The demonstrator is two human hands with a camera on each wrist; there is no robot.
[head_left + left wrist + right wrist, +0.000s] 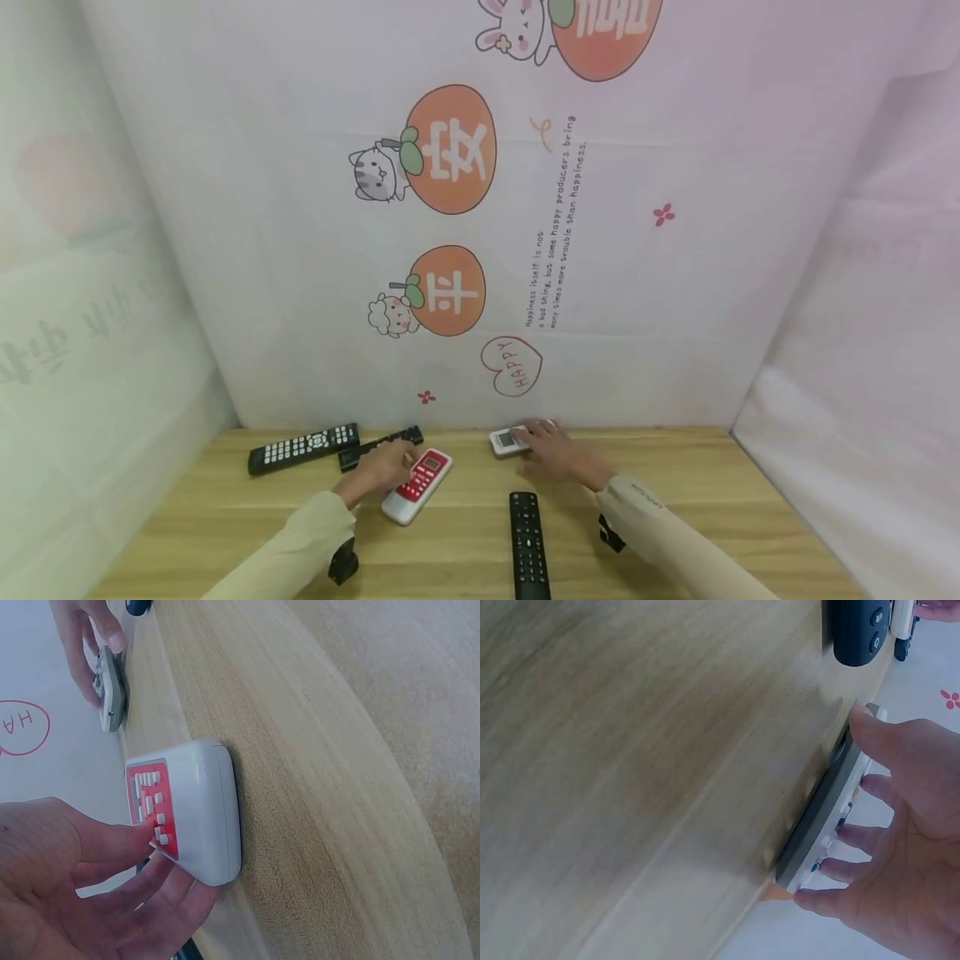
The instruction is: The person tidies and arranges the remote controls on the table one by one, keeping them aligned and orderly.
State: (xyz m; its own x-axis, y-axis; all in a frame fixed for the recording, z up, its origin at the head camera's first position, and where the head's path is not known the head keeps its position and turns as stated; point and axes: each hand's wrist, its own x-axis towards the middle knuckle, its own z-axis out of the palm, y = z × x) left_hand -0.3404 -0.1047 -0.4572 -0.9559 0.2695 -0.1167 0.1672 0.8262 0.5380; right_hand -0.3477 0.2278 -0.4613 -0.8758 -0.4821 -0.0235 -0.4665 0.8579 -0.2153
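Observation:
My left hand (381,468) holds a white remote control with a red keypad (402,507). In the left wrist view the thumb lies on its buttons, and the other fingers are against its side and partly hidden behind it. My right hand (561,458) grips a small white remote control with a grey screen (504,442) near the back wall. In the right wrist view this white remote (826,817) stands tilted on its edge, thumb at one end and fingertips along its button face. Whether it touches the table is hard to tell.
A long black remote (529,546) lies between the forearms. Two more black remotes lie at the back left: one with white buttons (303,448), the other (352,457) partly behind my left hand. Printed white sheets (315,275) enclose the wooden table (457,550) behind and at both sides.

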